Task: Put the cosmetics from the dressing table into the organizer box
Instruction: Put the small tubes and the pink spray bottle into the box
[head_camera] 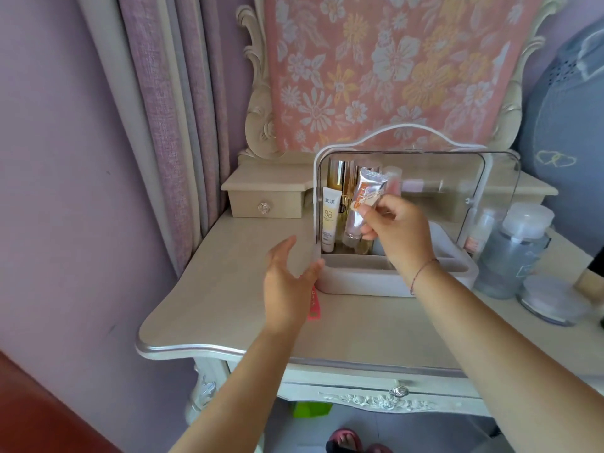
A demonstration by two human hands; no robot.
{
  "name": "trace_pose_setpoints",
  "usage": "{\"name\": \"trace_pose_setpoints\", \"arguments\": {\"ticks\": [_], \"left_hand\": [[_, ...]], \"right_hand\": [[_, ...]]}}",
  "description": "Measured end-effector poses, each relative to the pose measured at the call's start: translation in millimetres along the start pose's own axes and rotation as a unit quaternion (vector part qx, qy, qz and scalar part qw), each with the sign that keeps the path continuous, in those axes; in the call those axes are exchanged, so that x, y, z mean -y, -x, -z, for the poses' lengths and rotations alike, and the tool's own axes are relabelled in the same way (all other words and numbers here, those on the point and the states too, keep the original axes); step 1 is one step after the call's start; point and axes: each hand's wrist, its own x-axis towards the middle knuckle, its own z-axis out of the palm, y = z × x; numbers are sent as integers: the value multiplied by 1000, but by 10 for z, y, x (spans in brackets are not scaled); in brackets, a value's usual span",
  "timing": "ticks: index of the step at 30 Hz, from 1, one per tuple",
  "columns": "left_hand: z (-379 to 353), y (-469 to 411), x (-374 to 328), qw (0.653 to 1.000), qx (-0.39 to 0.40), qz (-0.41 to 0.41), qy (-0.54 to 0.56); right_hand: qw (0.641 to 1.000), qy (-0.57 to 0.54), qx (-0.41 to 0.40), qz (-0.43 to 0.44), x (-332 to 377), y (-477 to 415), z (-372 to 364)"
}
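A white organizer box point(359, 282) with a clear raised lid point(457, 178) and a handle stands on the dressing table point(228, 289). Inside at its left stand a white BB cream tube point(328, 220) and gold bottles point(338, 178). My right hand point(398, 230) pinches a silver tube with orange lettering point(362, 204), cap down, in the box's open front beside those bottles. My left hand point(287, 282) hovers with fingers spread at the box's left front corner, holding nothing. A pink item point(313, 305) lies on the table, partly hidden under that hand.
To the right of the box stand a large clear bottle with a white cap point(513, 253), a small bottle point(478, 233) and a round clear jar point(552, 302). A small drawer unit point(268, 199) sits at the back left. A floral cloth point(385, 67) covers the mirror.
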Motion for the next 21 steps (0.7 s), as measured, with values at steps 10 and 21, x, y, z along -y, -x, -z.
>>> {"name": "trace_pose_setpoints", "arguments": {"ticks": [10, 21], "left_hand": [[-68, -191, 178, 995, 93, -6, -40], [-81, -221, 217, 995, 90, -20, -37]], "right_hand": [[996, 80, 19, 46, -245, -84, -79], [986, 144, -36, 74, -237, -102, -142]]}}
